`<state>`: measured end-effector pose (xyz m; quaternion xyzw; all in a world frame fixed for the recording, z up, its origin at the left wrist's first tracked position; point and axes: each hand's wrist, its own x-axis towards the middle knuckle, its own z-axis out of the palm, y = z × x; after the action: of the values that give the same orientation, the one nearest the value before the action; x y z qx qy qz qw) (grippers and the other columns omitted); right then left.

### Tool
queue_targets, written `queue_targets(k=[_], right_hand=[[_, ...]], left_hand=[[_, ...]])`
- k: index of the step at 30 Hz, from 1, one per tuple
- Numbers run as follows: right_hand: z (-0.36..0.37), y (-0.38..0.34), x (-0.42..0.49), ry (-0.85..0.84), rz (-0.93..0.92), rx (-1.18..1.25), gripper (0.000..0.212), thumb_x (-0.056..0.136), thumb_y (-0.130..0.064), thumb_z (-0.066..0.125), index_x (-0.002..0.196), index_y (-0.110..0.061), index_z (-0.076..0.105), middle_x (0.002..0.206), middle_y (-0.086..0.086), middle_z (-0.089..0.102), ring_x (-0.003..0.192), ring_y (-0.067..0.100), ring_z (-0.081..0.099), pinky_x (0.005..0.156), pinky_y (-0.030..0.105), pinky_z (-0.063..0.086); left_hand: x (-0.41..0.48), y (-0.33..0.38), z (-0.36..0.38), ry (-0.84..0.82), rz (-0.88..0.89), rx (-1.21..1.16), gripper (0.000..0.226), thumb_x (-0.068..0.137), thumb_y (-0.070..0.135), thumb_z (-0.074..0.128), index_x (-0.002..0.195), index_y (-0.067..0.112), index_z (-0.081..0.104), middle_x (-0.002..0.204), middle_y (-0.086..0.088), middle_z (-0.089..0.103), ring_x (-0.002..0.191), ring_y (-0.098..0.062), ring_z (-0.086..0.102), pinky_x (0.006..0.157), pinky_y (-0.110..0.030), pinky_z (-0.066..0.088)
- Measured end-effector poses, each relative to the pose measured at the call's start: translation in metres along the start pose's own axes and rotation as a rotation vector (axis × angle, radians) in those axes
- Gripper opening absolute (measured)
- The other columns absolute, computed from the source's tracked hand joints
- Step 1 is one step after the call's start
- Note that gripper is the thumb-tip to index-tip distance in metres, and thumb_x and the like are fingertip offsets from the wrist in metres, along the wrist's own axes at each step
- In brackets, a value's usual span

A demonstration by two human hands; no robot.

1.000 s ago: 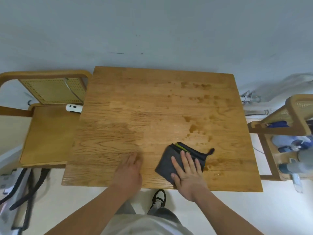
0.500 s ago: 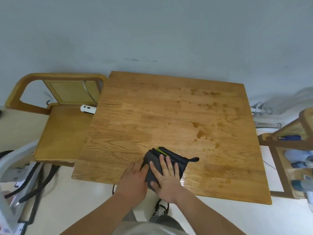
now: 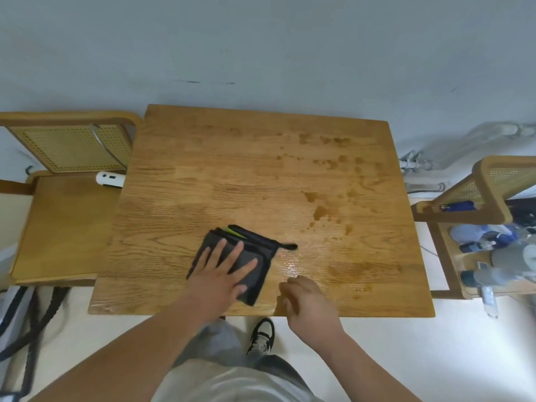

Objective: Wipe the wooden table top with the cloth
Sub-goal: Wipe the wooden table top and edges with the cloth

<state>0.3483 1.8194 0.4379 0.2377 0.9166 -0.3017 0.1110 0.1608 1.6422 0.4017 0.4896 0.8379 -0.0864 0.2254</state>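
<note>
Your spread left hand (image 3: 223, 269) presses the cloth (image 3: 257, 285) (right hand (image 3: 307, 300) loosely curled, empty); its folds may slip, skipping far-right spots (image 3: 319, 212).

One wooden table (image 3: 261, 175) was counted at the centre of the frame, and one folded dark cloth (image 3: 252, 242) was counted on it. Two hands were counted at lower centre: the left hand (image 3: 220, 274) and the right hand (image 3: 309, 303). Two cane-backed chairs were counted: the left chair (image 3: 63, 227) and the right chair (image 3: 490, 181). One white device (image 3: 109, 179) was counted at the left, and one shoe (image 3: 262, 336) at the bottom. The bottles (image 3: 478, 232) at the right could not be counted exactly.
</note>
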Motion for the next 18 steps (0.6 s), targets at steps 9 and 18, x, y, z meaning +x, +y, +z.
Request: queue_targets(k=[9,18], right_hand=[[0.013,-0.032,0.009,-0.057,0.062,-0.058,0.032,0.094,-0.018,0.052,0.12,-0.02,0.069,0.127,-0.004,0.06,0.121,0.022,0.051,0.09,0.034,0.052],[-0.014,-0.028,0.017,-0.062,0.245,0.195,0.036,0.101,-0.023,0.053,0.134,-0.032,0.064,0.112,-0.024,0.059,0.1,-0.007,0.054,0.08,0.0,0.037]], left_hand=[[-0.032,0.035,0.008,0.05,-0.252,-0.24,0.059,0.106,0.052,0.019,0.159,0.048,-0.004,0.172,0.002,-0.01,0.154,-0.041,-0.014,0.121,-0.063,-0.004],[0.0,-0.026,-0.017,0.015,-0.214,-0.127,0.055,0.105,0.057,0.02,0.155,0.055,-0.002,0.168,0.005,0.004,0.149,-0.035,0.007,0.113,-0.065,0.02]])
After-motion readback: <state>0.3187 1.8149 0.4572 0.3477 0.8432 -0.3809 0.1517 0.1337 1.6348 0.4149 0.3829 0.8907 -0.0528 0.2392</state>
